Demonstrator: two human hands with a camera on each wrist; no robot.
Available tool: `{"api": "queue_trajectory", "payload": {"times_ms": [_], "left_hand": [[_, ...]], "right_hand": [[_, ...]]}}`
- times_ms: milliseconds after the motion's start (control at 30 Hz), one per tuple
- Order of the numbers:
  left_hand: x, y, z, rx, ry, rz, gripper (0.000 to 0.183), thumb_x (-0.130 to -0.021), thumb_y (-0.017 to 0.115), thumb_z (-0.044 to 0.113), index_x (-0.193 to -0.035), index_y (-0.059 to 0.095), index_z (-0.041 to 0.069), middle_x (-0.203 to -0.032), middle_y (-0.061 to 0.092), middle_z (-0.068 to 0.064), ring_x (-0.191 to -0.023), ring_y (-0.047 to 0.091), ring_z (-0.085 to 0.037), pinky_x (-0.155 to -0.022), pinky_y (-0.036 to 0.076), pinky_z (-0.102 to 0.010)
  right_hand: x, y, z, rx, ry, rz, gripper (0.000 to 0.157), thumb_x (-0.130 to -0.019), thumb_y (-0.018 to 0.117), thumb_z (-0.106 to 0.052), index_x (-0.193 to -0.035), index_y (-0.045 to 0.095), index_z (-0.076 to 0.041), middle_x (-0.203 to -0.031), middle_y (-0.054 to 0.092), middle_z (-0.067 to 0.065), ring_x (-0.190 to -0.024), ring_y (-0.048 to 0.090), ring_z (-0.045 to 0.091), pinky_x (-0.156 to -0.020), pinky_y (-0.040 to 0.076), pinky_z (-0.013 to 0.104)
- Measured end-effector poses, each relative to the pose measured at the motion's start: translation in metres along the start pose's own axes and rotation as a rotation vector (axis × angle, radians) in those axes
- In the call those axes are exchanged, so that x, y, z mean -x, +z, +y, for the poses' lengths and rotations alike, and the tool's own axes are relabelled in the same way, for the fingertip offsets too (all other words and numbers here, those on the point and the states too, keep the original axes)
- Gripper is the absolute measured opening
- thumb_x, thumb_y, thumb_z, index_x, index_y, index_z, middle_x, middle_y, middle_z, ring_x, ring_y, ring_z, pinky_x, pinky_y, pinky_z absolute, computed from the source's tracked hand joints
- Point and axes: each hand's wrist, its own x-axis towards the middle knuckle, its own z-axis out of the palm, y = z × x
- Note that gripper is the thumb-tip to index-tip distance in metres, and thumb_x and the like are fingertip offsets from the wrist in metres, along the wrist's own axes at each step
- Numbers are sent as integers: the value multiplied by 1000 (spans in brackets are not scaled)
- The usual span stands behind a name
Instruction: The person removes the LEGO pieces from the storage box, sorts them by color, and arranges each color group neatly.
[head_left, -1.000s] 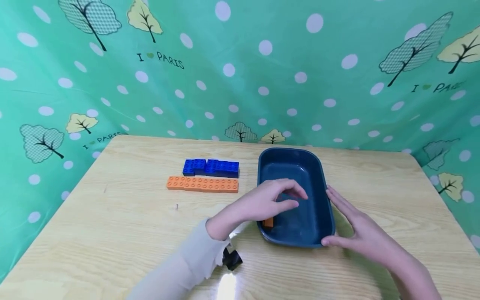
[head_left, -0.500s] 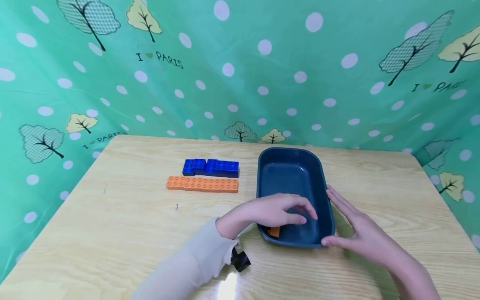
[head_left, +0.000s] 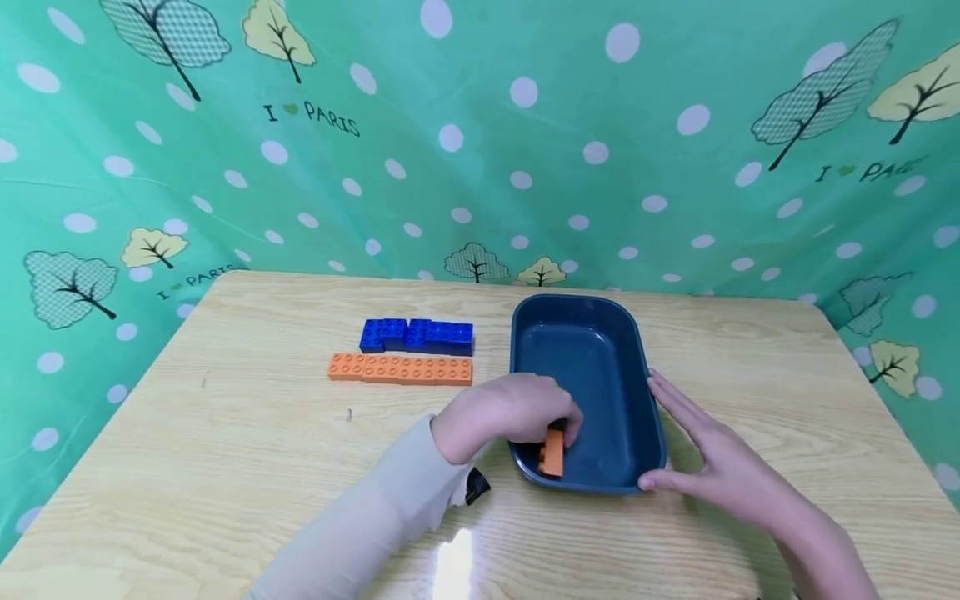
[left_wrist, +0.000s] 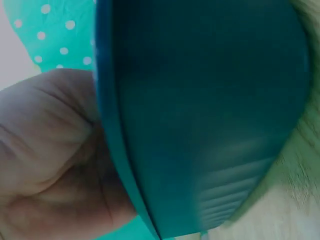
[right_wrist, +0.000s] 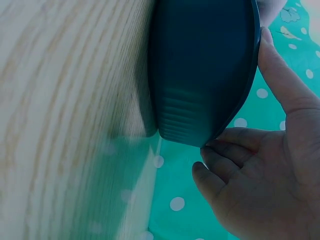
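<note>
A deep dark-blue plastic bin [head_left: 600, 392] stands on the wooden table, its rounded corners toward me. Reaching over its left rim, my left hand [head_left: 517, 408] curls its fingers down at an orange toy brick [head_left: 553, 454] near the front left corner; the thumb is hidden behind the hand. In the left wrist view the bin's outer wall [left_wrist: 200, 100] covers the fingers of that hand. On the other side, my right hand [head_left: 712, 458] rests against the right rim with fingers extended, thumb at the front corner. The right wrist view shows its thumb and fingertips at the rim.
Left of the bin lies a row of blue toy bricks [head_left: 416, 335], with a row of orange bricks [head_left: 400, 368] just in front of it. A green polka-dot cloth [head_left: 480, 150] hangs behind the table.
My left hand has moved toward the front of the bin, and its fingers have curled down at the orange brick, which has shifted slightly. The right hand keeps its place at the rim.
</note>
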Motion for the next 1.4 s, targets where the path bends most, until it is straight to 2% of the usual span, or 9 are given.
{"api": "queue_trajectory", "payload": {"times_ms": [233,400,500,667,900,1067,1167,1267,1400], "left_hand": [[-15,-1,-10,74,19,18,7,-98,65,21,-98,70,25,-89,66,11,-79,56,-6,-69,45,-17],[-24,6,-9,46,-14,75,16,-103,56,30,-110,69,24,-90,64,10,-80,56,-7,-71,46,-18],[-24,11,-8,31,-43,87,21,-100,60,35,-115,68,23,-102,64,8,-88,56,-7,-79,49,-20],[-25,13,-6,-18,-67,117,25,-91,73,31,-114,67,25,-112,61,6,-92,54,-8,-80,50,-21],[-22,12,-5,-4,-82,210,28,-94,70,27,-121,66,27,-119,61,6,-97,57,-9,-84,52,-21],[6,5,-8,57,-139,363,38,-95,66,24,-133,63,24,-132,59,4,-113,59,-11,-94,55,-25],[34,-1,-19,138,-178,472,39,-94,68,19,-132,63,20,-132,61,1,-107,62,-14,-91,56,-28],[67,-5,-41,190,-229,584,41,-90,70,15,-131,64,17,-131,63,-2,-106,64,-20,-91,57,-34],[119,-2,-85,244,-323,700,43,-88,69,11,-131,64,11,-130,64,-9,-115,62,-29,-100,54,-45]], "right_hand": [[-1,-1,-1,0,16,-9,109,-80,82,-39,-161,11,-27,-168,14,11,-145,27,53,-101,34,78],[1,1,-1,-1,-2,-1,109,-79,83,-38,-161,13,-26,-168,16,12,-144,29,53,-100,34,77],[1,3,-2,6,-4,-12,108,-79,83,-39,-161,13,-25,-168,16,13,-144,30,53,-100,36,77],[0,-1,-5,36,24,-19,109,-80,82,-41,-161,10,-27,-168,15,12,-143,31,53,-99,36,78],[-2,0,-4,26,12,-15,109,-79,83,-39,-161,12,-25,-167,16,15,-143,30,54,-100,35,78],[-1,7,1,24,-11,-6,111,-77,85,-37,-161,14,-22,-167,17,17,-142,31,55,-100,35,77],[0,9,4,28,-15,0,112,-77,85,-35,-161,13,-24,-167,17,15,-145,30,50,-98,36,77],[0,9,6,30,-25,12,111,-78,84,-33,-161,12,-28,-168,15,10,-154,20,18,-96,37,76],[-2,8,8,29,-46,25,110,-78,84,-29,-161,11,-29,-169,14,7,-135,6,-24,-95,37,76]]}}
